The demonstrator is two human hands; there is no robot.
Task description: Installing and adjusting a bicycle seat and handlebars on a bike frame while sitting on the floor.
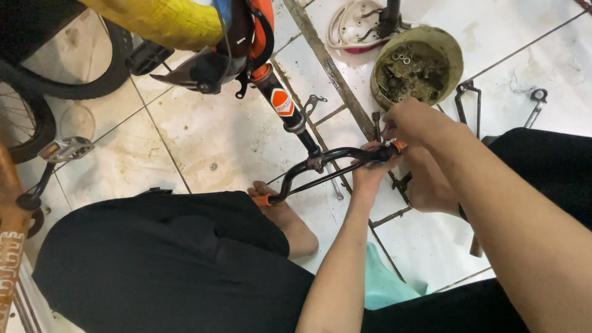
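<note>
A black bicycle handlebar (pixel 320 161) with orange ends lies across my lap area, joined to a black and orange stem (pixel 285 106) of an upturned bike. My left hand (pixel 370 172) grips the bar near its right end. My right hand (pixel 414 126) closes over that orange end (pixel 398 145) from above. The bar's other orange end (pixel 261 200) rests by my knee.
A dirty green bowl (pixel 453 52) of nuts and washers sits on the white tiled floor beyond my hands. Loose metal tools (pixel 467 98) lie around it. A bike wheel (pixel 37 86) and pedal (pixel 65 149) stand at left, a yellow tyre (pixel 166 21) at top.
</note>
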